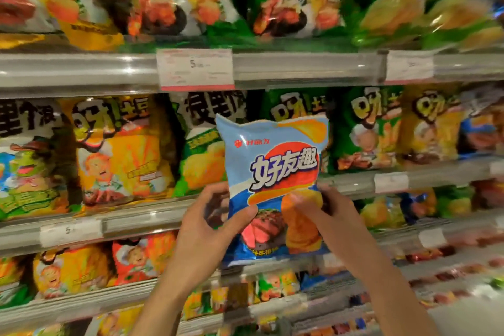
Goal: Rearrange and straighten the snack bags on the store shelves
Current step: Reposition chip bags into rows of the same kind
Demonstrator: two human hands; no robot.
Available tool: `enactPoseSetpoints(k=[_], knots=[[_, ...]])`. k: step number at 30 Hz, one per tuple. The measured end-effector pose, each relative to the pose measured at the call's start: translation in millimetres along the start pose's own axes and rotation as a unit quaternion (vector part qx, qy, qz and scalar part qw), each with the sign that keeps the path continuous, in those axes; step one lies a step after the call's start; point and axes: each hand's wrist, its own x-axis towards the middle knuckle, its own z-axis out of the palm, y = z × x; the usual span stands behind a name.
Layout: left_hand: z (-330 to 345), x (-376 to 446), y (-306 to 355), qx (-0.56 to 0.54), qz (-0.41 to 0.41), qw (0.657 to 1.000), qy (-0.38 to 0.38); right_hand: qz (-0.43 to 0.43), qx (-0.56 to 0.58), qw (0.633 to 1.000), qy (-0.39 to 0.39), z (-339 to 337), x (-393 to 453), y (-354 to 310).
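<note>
Two hands clamp one glossy light-blue crisp bag: left hand, right hand, fingers pinching its lower edges | advice: keep it upright, label outward, slot between green bags.

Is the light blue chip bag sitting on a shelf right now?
No, both the left hand and right hand hold the light blue bag up before the shelves.

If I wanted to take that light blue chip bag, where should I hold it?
Probably by its lower half, one hand on each side edge, as the left hand and right hand grip it now. The light blue chip bag is upright, puffy and faces you, so its side edges pinch easily without crushing the middle.
</note>
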Motion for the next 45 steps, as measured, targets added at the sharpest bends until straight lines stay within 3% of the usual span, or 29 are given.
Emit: enactPoseSetpoints(k=[9,12,16,22,30,37,42,45], knots=[[166,37,9,0.016,0.031,0.998,0.058,0.026,0.023,0.999,-0.004,-191,26,38],[213,57,13,0.074,0.065,0.990,0.105,0.028,0.030,0.999,0.008,-251,29,48],[274,88,16,0.186,0.123,0.971,0.082,0.025,0.046,0.997,0.063,-315,34,62],[351,134,21,0.400,0.221,0.890,0.001,0.018,0.059,0.989,0.138,-389,45,86],[397,169,3,0.505,0.231,0.831,-0.022,0.004,0.017,0.988,0.153,-426,63,102],[404,174,-13,0.501,0.240,0.832,-0.018,0.024,-0.046,0.987,0.152,-443,72,108],[417,170,-13,0.466,0.218,0.857,0.016,0.017,-0.034,0.994,0.105,-459,73,110],[437,170,-11,0.437,0.183,0.878,0.073,0.007,-0.035,0.992,0.119,-485,77,112]])
